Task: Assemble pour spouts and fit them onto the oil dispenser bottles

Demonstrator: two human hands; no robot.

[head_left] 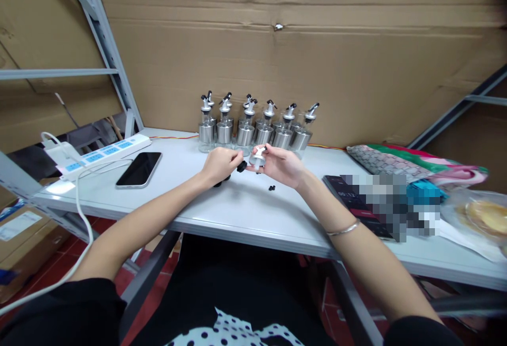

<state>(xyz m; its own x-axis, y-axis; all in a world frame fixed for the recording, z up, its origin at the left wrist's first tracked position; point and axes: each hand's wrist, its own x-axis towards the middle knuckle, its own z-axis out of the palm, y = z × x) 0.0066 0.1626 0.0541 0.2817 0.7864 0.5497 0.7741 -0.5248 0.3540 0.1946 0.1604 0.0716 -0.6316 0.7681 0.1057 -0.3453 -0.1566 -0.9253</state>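
Observation:
My right hand point(283, 165) is closed round a silver pourer top point(258, 158) with a whitish stem below it, held just above the table. Close beside it, my left hand point(222, 165) has its fingers pinched on a small black stopper point(242, 166). The two parts are near each other; whether they touch I cannot tell. Under the left hand lie dark pieces point(222, 181), partly hidden by it. Small black caps point(272, 188) rest on the table below the right hand. Behind both hands stand several glass-and-steel oil bottles point(245, 133) with pourer tops fitted.
A phone point(139, 169) and a white power strip point(106, 153) with a cable lie at the left of the white table point(253, 219). To the right are another phone point(352, 200), a patterned cloth bag point(396, 158) and food in plastic point(485, 214). Cardboard point(309, 61) stands behind.

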